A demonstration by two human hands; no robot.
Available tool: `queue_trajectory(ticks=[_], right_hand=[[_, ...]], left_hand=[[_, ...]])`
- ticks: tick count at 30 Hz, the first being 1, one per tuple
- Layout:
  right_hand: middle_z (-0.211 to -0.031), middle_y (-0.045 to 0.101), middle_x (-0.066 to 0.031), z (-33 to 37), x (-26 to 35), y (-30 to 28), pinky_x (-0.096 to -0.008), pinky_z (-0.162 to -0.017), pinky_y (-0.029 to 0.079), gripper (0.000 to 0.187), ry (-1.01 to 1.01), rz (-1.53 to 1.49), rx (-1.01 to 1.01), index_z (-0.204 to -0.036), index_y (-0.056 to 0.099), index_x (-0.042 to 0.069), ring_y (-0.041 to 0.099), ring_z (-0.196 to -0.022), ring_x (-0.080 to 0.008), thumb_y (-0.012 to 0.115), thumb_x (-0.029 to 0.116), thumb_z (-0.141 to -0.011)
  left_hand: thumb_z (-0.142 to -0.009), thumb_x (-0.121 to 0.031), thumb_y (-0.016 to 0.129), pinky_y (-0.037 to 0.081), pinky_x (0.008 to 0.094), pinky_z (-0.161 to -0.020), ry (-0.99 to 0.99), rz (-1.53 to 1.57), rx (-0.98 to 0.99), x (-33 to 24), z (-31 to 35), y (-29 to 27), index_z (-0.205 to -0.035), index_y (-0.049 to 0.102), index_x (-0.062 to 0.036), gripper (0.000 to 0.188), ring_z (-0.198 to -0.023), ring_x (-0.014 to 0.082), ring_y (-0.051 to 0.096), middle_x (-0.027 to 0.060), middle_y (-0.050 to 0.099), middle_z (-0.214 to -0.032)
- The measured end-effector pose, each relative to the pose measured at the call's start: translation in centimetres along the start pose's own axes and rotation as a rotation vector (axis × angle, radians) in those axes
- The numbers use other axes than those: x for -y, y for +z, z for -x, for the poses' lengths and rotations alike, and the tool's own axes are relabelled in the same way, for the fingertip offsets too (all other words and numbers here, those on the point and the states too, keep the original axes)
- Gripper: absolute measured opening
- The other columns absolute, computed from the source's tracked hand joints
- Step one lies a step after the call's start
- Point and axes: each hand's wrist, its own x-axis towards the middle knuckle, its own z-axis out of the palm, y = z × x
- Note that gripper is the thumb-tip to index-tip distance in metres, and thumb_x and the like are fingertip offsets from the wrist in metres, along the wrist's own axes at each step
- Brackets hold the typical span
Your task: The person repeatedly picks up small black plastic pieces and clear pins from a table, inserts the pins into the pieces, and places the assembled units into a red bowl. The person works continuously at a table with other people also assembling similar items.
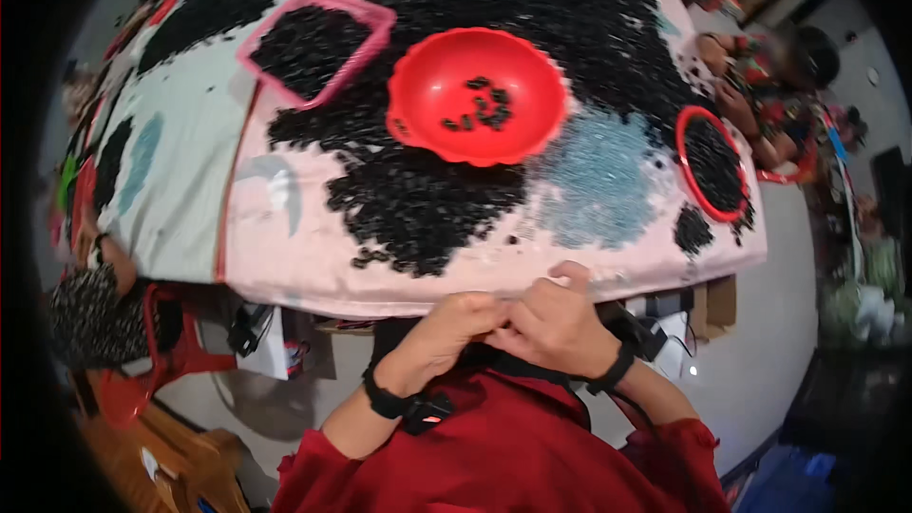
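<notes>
Head view, fingers (528, 313) together, black pieces (413, 209) beyond them, on pink cloth (285, 261).

Room surrounding a cloth-covered worktop (271, 275). The cover is pink at centre and right, pale at left, the two parts divided by a reddish-brown strip (226, 218). Floor (784, 275): pale grey and smooth, visible on both sides, with a small bright spot of light at right. Left: a red plastic chair (123, 401) stands near the worktop's corner; below it, brown wooden furniture (195, 451). Right: a second red chair (796, 174), partly hidden. Lower right: dark furniture (845, 389), too dim to identify.
</notes>
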Motion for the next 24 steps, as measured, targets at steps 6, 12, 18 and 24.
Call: queue_trajectory(ticks=[6, 12, 18, 24], right_hand=[[-0.08, 0.056, -0.0038, -0.4, -0.1, 0.0, -0.0481, -0.098, 0.04, 0.03, 0.069, 0.026, -0.056, -0.087, 0.063, 0.01, 0.061, -0.08, -0.0235, 0.084, 0.03, -0.08], [-0.081, 0.057, -0.0045, 0.0, -0.4, 0.0, -0.0485, -0.098, 0.041, 0.03, 0.005, -0.006, -0.021, -0.093, 0.066, 0.008, 0.062, -0.08, -0.024, 0.084, 0.029, -0.082], [-0.082, 0.062, -0.0031, -0.9, -3.2, -1.7, -0.039, -0.089, 0.044, 0.029, 0.443, -0.687, -0.298, -0.1, 0.069, 0.004, 0.062, -0.076, -0.0175, 0.071, 0.033, -0.101], [-0.082, 0.053, 0.002, -0.8, -9.3, -4.6, -0.0335, -0.082, 0.041, 0.036, 0.735, -2.071, -0.646, -0.111, 0.067, 0.003, 0.048, -0.072, -0.0103, 0.044, 0.03, -0.117]], left_hand=[[-0.107, -0.025, 0.07, 0.056, 0.0265, -0.079, 0.014, 0.032, -0.058, -0.2, -0.4, -0.1, -0.097, 0.07, -0.0068, 0.021, -0.084, 0.0083, 0.067, -0.0001, 0.071, -0.095], [-0.106, -0.028, 0.07, 0.059, 0.0279, -0.077, 0.012, -0.08, -0.076, -0.4, -0.2, -0.3, -0.096, 0.07, -0.0071, 0.023, -0.082, 0.0093, 0.069, 0.0008, 0.072, -0.093], [-0.109, -0.037, 0.065, 0.06, 0.0304, -0.07, 0.087, -0.104, -0.262, -3.5, -0.9, 1.5, -0.101, 0.072, -0.0052, 0.033, -0.077, 0.0149, 0.072, 0.0045, 0.073, -0.088], [-0.109, -0.048, 0.062, 0.057, 0.028, -0.065, 0.292, -0.146, -0.328, -10.8, -4.5, 1.2, -0.103, 0.072, -0.0032, 0.047, -0.071, 0.0142, 0.069, 0.0033, 0.072, -0.086]])
